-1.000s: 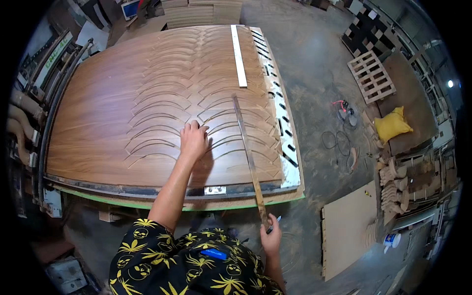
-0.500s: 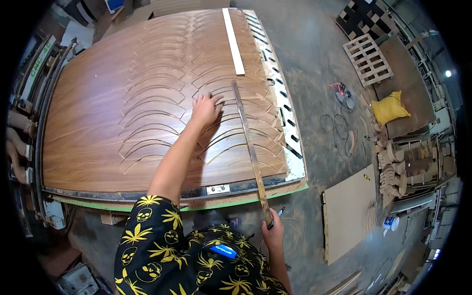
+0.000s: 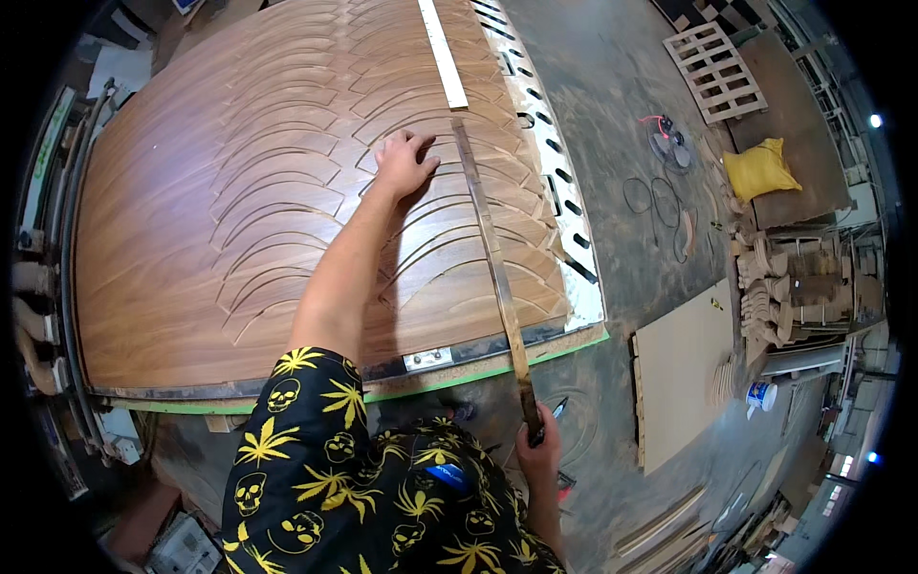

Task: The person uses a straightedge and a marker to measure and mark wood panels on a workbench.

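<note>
My left hand rests its fingertips on a large wood-grain panel, fingers bent but apart, among rows of curved shapes cut into the surface. Nothing shows in its grip. Low in the view, right of my body, my right hand is closed around the dark near end of a long, narrow brownish strip. That strip runs from my hand over the panel's near edge and lies across the cut arcs, its far tip to the right of my left hand. Past the tip lies a flat white strip on the panel.
A white slotted strip borders the panel's right side. Machine rails stand along the left. To the right on the floor are a corded power tool, a pallet, a yellow sack, a board and a bucket.
The view has shifted, so the panel and both strips sit higher in it. My left hand's fingers look slightly more bent. My right hand keeps its hold on the brownish strip.
</note>
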Demonstrator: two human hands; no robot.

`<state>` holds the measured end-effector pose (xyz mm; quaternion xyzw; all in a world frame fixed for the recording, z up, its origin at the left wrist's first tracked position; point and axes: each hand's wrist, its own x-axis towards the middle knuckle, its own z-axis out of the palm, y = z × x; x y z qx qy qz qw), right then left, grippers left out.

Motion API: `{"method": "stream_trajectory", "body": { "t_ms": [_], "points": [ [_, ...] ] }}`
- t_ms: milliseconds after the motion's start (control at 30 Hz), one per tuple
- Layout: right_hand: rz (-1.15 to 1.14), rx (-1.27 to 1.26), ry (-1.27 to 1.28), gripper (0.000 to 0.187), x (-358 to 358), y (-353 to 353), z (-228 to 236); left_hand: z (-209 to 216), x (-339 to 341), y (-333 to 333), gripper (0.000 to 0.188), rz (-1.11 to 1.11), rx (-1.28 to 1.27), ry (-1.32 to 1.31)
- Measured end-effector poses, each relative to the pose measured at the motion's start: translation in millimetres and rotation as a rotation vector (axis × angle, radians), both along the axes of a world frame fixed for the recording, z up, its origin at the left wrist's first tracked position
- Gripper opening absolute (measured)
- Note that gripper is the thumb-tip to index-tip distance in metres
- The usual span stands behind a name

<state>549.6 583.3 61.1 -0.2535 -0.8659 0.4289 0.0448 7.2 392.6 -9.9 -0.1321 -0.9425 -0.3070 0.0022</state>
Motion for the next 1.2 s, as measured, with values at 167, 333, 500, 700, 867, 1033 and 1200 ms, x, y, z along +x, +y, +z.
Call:
{"method": "stream_trajectory", "body": {
  "t_ms": [167, 333, 500, 700, 867, 1033, 1200],
  "points": [
    [0.009, -0.019, -0.121, 0.055, 7.4, 2.0, -1.3, -1.9, -1.0, -2.5, 0.051, -0.054, 0.028, 0.003],
    [-0.006, -0.102, -0.172, 0.053, -1.0, -11.4, 1.7, -2.0, -3.7, -4.0, 0.050, -0.093, -0.001, -0.020],
    [-0.009, -0.090, -0.153, 0.052, -0.9, -16.4, 0.9, 3.3, -2.0, 0.9, 0.052, -0.026, -0.022, -0.028],
    [0.015, -0.023, -0.046, 0.053, -0.5, -14.3, -10.8, 8.6, -7.8, 14.0, 0.054, -0.034, -0.082, -0.025],
    [-0.026, -0.107, -0.136, 0.054, -4.2, -10.6, -4.3, 8.3, -9.1, 17.4, 0.053, -0.040, -0.075, -0.056],
    [-0.003, -0.080, -0.091, 0.053, -9.5, -11.7, 0.8, 8.9, -6.4, 13.8, 0.057, -0.053, -0.038, -0.067],
    [0.007, -0.087, -0.092, 0.053, -10.0, -11.4, 0.8, 6.0, -5.5, 11.8, 0.058, -0.075, -0.017, -0.040]
  ]
}}
